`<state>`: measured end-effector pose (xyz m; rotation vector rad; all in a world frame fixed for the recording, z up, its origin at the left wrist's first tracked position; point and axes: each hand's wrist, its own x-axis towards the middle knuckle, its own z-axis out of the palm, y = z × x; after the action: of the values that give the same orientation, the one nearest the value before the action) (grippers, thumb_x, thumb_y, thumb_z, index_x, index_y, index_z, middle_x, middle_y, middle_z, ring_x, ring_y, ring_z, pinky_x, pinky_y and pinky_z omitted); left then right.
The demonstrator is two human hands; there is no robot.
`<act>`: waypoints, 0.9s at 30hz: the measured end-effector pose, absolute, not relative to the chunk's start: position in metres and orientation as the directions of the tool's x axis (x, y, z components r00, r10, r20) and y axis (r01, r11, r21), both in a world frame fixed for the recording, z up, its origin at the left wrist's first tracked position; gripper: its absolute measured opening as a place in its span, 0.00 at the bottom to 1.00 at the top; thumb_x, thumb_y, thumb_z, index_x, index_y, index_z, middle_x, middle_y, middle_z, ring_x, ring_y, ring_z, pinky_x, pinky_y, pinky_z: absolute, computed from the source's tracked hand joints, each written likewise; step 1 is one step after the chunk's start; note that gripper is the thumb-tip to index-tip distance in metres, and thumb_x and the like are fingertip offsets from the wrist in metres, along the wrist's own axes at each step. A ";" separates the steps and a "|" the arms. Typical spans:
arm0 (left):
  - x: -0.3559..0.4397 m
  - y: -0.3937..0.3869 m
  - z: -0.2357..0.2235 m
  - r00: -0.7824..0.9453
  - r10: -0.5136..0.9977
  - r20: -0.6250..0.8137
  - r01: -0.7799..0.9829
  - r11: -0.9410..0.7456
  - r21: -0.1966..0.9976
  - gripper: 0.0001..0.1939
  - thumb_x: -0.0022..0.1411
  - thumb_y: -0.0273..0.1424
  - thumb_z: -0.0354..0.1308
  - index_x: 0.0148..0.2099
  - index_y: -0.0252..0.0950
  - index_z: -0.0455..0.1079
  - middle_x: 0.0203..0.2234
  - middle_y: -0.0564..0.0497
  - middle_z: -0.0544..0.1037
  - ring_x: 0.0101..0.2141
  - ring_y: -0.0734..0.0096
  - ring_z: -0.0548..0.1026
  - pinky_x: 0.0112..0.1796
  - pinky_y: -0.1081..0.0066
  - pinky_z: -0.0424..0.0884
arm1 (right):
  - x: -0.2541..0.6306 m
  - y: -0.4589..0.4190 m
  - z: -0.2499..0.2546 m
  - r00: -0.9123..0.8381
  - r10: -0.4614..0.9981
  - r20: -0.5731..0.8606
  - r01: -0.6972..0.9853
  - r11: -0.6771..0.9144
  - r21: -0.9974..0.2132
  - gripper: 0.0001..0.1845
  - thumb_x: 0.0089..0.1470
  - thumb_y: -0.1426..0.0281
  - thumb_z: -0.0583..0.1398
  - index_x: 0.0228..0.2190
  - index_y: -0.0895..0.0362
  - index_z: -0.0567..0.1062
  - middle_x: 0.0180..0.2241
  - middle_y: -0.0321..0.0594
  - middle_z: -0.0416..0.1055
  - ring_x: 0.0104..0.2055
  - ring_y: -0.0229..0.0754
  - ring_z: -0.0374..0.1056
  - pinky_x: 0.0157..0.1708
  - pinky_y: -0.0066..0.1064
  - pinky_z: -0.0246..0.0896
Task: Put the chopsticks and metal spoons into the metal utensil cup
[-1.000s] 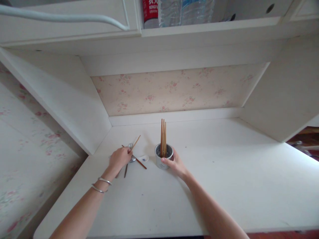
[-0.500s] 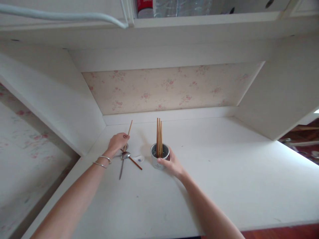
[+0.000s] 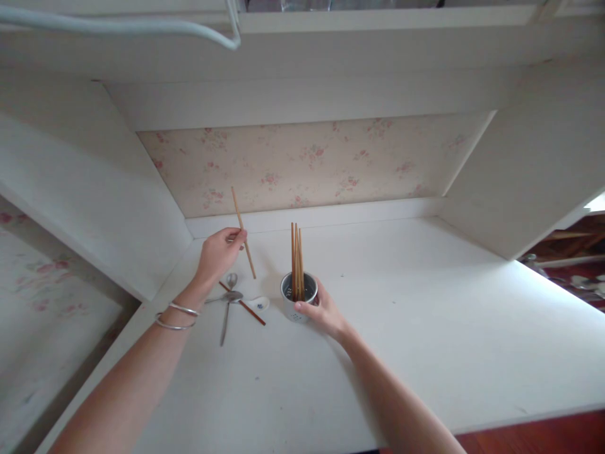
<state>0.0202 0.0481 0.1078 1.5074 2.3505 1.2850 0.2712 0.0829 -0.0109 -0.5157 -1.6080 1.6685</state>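
My left hand pinches a light wooden chopstick near its middle, holding it raised and tilted above the white surface. My right hand is wrapped round the right side of a grey perforated utensil holder, its thumb at the front rim. Several chopsticks stand upright in the holder. Below my left hand lies a small pile: a metal spoon, another round-bowled spoon, a dark brown chopstick and a white ceramic spoon with a blue mark.
The white countertop runs wide to the right. White side panels and a flowered back wall enclose it. Overhead is a shelf edge, with a white cable at upper left.
My left hand has lifted the light chopstick up off the pile, and its tilt has swung from right-leaning to left-leaning. My right hand still grips the holder. The view has shifted slightly.
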 end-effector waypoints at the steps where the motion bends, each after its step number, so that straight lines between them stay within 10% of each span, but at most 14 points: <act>1: 0.031 0.046 0.114 -0.502 0.794 0.342 0.669 0.106 0.736 0.23 0.59 0.48 0.51 0.43 0.33 0.72 0.34 0.47 0.79 0.31 0.69 0.77 0.31 0.73 0.70 | 0.271 0.082 -0.010 -0.637 0.741 0.210 -0.237 0.071 -0.969 0.35 0.43 0.64 0.69 0.51 0.53 0.64 0.48 0.43 0.70 0.50 0.48 0.65 0.51 0.44 0.58; 16: 0.090 0.040 0.145 -0.409 0.788 0.460 0.608 -0.141 0.781 0.19 0.60 0.44 0.53 0.45 0.34 0.71 0.35 0.48 0.79 0.33 0.71 0.77 0.38 0.71 0.72 | 0.271 0.081 -0.007 -0.635 0.735 0.240 -0.255 0.094 -0.962 0.35 0.42 0.64 0.69 0.51 0.53 0.65 0.48 0.43 0.70 0.50 0.48 0.66 0.51 0.43 0.58; 27: 0.103 0.045 0.075 -0.279 0.926 0.253 0.701 0.016 0.713 0.16 0.61 0.40 0.52 0.44 0.36 0.73 0.39 0.49 0.79 0.39 0.67 0.77 0.43 0.71 0.70 | 0.275 0.080 -0.003 -0.628 0.732 0.266 -0.227 0.154 -0.962 0.37 0.43 0.63 0.69 0.53 0.53 0.64 0.51 0.44 0.68 0.54 0.50 0.63 0.55 0.46 0.54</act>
<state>0.1034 0.0448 0.0752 1.6797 2.0124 1.1243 0.2748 0.0801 -0.0026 -0.4909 -1.6666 1.5814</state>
